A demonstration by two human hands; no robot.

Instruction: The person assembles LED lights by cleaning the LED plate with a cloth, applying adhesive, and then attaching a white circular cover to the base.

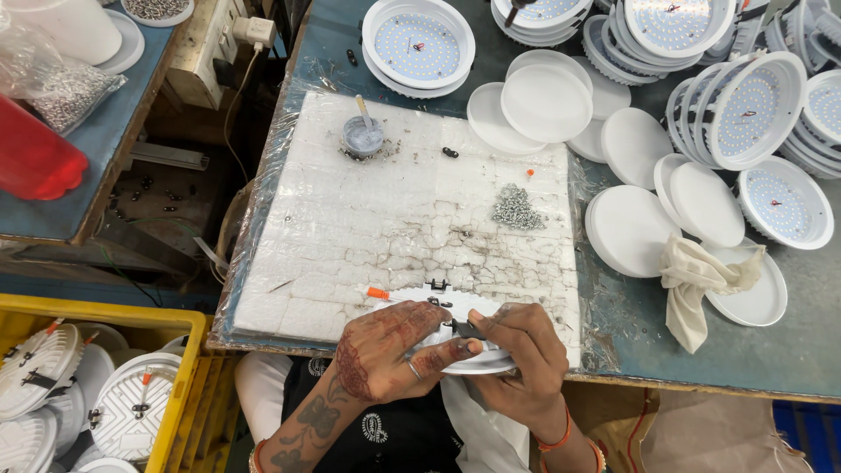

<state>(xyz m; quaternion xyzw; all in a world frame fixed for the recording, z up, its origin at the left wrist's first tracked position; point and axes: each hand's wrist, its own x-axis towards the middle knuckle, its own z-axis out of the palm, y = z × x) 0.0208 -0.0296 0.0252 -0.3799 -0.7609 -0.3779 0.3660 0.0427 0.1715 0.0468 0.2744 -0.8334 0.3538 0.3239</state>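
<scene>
— What's lying on the white foam mat (pixel 368 228)?

— A small grey pot (pixel 363 137) with a stick standing in it, near the far edge, and a little heap of metal screws (pixel 518 208) toward the right side.

— And beyond the mat?

— Plain white round covers (pixel 547 102) overlapping on the blue-grey table (pixel 788 350), stacks of round LED lamp bodies (pixel 419 45) behind them, and a crumpled cream cloth (pixel 696 285) draped over one cover.

— To the left?

— A yellow crate (pixel 188 385) of what look like finished lamps, seen from the back, and a red object (pixel 33 158), too blurred to tell.

screws (pixel 517 208) on mat (pixel 368 236) — discs (pixel 631 229) right
</scene>
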